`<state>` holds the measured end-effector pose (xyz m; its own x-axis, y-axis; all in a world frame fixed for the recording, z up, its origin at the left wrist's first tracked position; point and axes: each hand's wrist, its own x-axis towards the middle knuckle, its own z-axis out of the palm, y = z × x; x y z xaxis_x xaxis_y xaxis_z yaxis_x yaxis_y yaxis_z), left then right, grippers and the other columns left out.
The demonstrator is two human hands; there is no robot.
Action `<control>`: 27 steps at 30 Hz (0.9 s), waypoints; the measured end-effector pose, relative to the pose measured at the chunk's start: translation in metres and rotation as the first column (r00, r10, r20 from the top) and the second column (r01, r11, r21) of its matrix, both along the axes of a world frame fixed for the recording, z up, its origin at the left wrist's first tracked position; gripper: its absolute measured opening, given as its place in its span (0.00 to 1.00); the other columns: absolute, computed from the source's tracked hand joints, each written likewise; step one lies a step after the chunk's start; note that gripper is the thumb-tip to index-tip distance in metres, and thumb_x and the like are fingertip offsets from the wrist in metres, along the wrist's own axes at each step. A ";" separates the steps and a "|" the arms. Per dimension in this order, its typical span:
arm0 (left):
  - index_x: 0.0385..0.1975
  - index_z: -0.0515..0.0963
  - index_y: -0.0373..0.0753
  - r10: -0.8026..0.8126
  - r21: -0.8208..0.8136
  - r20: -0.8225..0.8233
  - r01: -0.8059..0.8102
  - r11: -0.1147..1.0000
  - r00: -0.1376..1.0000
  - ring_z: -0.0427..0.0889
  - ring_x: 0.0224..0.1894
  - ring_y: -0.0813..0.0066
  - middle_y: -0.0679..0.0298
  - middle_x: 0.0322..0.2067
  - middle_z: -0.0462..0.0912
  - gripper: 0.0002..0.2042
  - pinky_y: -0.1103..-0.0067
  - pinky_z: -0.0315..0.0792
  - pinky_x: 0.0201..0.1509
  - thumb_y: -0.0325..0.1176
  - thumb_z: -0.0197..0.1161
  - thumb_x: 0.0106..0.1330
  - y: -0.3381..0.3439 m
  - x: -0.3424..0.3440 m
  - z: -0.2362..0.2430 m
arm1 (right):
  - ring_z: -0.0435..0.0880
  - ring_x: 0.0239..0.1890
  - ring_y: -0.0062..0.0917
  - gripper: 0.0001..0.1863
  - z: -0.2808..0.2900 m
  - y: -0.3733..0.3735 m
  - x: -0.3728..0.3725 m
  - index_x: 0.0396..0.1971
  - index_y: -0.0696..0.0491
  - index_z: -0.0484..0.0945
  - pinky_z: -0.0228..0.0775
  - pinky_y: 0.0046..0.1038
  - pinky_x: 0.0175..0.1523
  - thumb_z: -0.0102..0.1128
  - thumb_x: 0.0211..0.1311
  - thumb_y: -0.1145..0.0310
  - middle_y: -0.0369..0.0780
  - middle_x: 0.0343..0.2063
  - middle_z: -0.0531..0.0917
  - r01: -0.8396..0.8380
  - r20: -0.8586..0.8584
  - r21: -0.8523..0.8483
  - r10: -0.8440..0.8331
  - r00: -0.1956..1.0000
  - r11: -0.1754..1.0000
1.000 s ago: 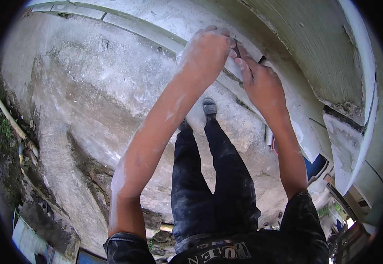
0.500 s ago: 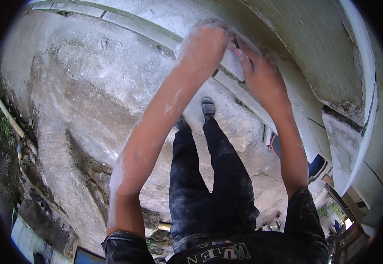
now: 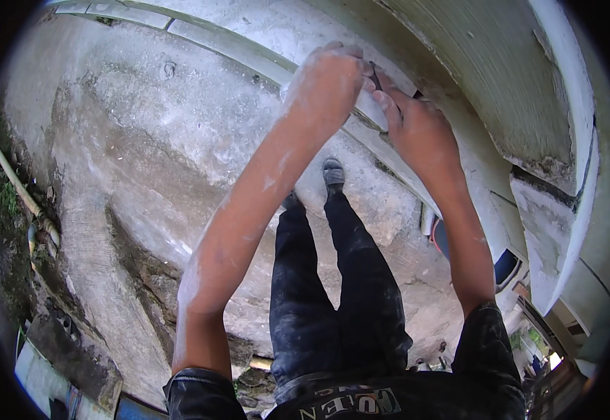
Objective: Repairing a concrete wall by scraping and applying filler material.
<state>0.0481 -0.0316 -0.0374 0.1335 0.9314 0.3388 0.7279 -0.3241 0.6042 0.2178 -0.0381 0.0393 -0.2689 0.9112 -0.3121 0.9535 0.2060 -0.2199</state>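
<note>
My left hand [image 3: 327,78], coated in white dust, is closed at the top middle, over a pale ledge [image 3: 263,64]. Beside it on the right is my right hand [image 3: 422,133], its fingers bent and its fingertips close to the left ones. Between the two sets of fingertips shows a small, dark, narrow thing [image 3: 376,78]. Its kind is too small to make out, and the fingers partly cover it. Both hands are above the ledge, near a painted wall; the left palm is hidden from view.
Rough, dusty concrete ground [image 3: 144,126] spreads below and to the left. A plastered wall [image 3: 501,77] with a chipped lower edge rises at the right. A pale pipe [image 3: 18,182] lies at the far left. Near my right forearm is a dark round container [image 3: 440,239] with a reddish rim.
Both hands appear slightly lower in the picture, and the right fingertips have drawn a little away from the left ones. Legs and feet stay about the same.
</note>
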 end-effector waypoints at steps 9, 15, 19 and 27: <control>0.39 0.89 0.40 0.013 0.021 -0.028 -0.012 1.000 1.000 0.83 0.46 0.53 0.58 0.37 0.84 0.10 0.63 0.79 0.53 0.25 0.65 0.60 0.000 0.000 -0.002 | 0.83 0.51 0.56 0.24 0.000 0.004 0.000 0.66 0.40 0.78 0.76 0.48 0.59 0.47 0.80 0.48 0.57 0.48 0.85 -0.004 -0.010 -0.020 0.004 1.000 1.000; 0.39 0.89 0.40 0.057 0.035 -0.025 -0.056 0.998 0.998 0.83 0.45 0.53 0.58 0.37 0.84 0.10 0.63 0.79 0.53 0.26 0.63 0.62 0.013 0.000 0.000 | 0.87 0.44 0.53 0.24 -0.018 0.019 0.006 0.69 0.41 0.76 0.79 0.51 0.54 0.48 0.79 0.52 0.54 0.41 0.88 -0.091 -0.093 0.105 0.101 0.991 0.990; 0.39 0.89 0.39 0.025 -0.008 -0.023 -0.025 1.000 0.999 0.83 0.46 0.55 0.59 0.37 0.85 0.10 0.64 0.78 0.54 0.26 0.63 0.62 -0.010 0.005 0.002 | 0.83 0.48 0.56 0.24 -0.002 0.003 0.005 0.69 0.39 0.76 0.76 0.49 0.55 0.48 0.80 0.49 0.56 0.43 0.85 -0.052 -0.001 -0.024 0.052 0.999 0.998; 0.36 0.89 0.38 0.133 0.084 -0.060 -0.128 0.988 0.989 0.83 0.46 0.57 0.61 0.37 0.85 0.09 0.66 0.78 0.54 0.25 0.64 0.60 0.004 0.007 0.000 | 0.85 0.41 0.57 0.23 -0.028 0.023 0.016 0.70 0.38 0.75 0.76 0.52 0.49 0.49 0.80 0.52 0.57 0.39 0.85 -0.171 -0.145 0.192 0.201 0.969 0.966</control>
<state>0.0553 -0.0279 -0.0371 0.0366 0.9125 0.4074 0.8041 -0.2690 0.5301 0.2338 -0.0154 0.0117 -0.4723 0.8769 -0.0890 0.8493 0.4257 -0.3123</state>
